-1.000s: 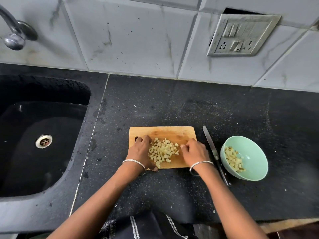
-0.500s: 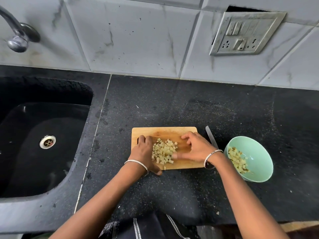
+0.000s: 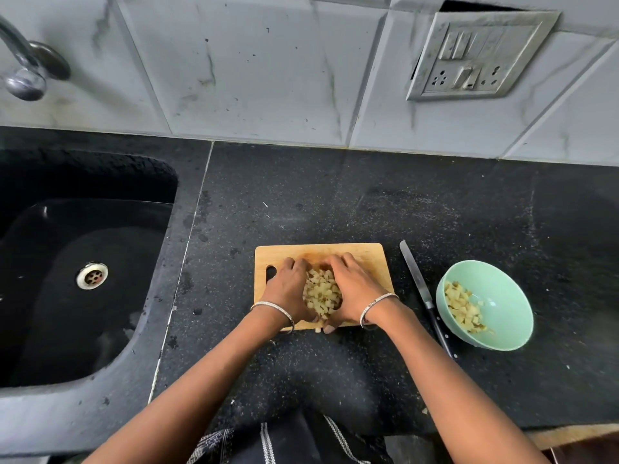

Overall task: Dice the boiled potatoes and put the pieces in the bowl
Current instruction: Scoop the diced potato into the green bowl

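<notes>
Both hands on wooden cutting board [image 3: 368, 259]: left hand [image 3: 288, 291] and right hand [image 3: 356, 293] cup the potato dice pile [image 3: 322, 293] from 9 and 3 o'clock, fingers [image 3: 292, 263] curved in around it, tips nearly meeting at 12. Knife [image 3: 417, 283] flat on table [image 3: 335, 202] at the board's 3 o'clock, between board and mint bowl [image 3: 502, 296]. Bowl upright, more diced potato [image 3: 462, 311] inside. Black sink [image 3: 67, 313] at 9 o'clock.

Wooden board [image 3: 370, 259] — smooth bowl [image 3: 502, 296], speckled counter [image 3: 335, 202].
</notes>
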Available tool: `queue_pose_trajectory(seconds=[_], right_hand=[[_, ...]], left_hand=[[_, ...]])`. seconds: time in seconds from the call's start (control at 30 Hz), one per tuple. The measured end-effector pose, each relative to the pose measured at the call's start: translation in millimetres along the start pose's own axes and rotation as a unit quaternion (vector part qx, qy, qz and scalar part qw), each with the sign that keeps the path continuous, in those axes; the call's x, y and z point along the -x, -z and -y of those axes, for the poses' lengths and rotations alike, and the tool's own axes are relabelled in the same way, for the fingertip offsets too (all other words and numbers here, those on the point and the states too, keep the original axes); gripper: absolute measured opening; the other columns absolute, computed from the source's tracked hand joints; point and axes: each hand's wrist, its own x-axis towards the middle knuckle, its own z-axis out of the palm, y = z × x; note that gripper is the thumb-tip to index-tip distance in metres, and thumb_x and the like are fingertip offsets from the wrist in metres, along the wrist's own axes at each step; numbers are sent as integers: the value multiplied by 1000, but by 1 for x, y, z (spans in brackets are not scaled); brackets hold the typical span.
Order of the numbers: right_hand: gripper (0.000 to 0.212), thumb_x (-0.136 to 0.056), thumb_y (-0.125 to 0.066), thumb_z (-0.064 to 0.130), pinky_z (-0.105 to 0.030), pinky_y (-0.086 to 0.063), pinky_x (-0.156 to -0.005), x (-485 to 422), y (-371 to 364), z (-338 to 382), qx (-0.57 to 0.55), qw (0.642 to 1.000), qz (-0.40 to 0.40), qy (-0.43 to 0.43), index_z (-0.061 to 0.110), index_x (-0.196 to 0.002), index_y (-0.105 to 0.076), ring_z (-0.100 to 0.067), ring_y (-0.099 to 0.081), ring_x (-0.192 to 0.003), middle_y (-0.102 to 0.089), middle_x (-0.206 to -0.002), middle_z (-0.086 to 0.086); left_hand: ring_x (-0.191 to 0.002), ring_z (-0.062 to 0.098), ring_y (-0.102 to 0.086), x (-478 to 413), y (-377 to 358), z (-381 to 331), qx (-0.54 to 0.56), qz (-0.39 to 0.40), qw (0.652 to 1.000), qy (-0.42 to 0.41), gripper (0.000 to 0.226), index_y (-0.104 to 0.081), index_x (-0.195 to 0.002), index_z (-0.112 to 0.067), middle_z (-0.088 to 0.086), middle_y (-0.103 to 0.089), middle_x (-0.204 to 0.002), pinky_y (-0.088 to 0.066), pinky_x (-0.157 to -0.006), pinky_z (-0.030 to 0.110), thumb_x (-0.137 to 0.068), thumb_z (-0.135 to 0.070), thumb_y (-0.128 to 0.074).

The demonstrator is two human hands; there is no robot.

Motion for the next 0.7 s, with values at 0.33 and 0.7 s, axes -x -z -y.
queue_pose_trajectory(seconds=[0.33, 0.7], right_hand=[[85, -57, -91, 31, -41, -43, -103, -6, 4, -1, -56, 998, -12, -24, 21, -129, -47, -25, -47, -122, -50, -129, -2], [65, -60, -88, 22, -28, -47, -83, -3, 15, -10, -181, 982, -15, -46, 27, -119, -60, -18, -56, -106, -60, -111, 5]], left_hand=[[-104, 24, -55, -11, 0, -2, 13, -9, 1000, 13, 67, -56, -115, -15, 6, -56, -116, -47, -91, 35, -58, -28, -88], [-85, 16, -62, -17, 19, -12, 88, 27, 995, 43, 54, -67, -98, -18, -1, -67, -93, -54, -78, 30, -52, -22, -93]])
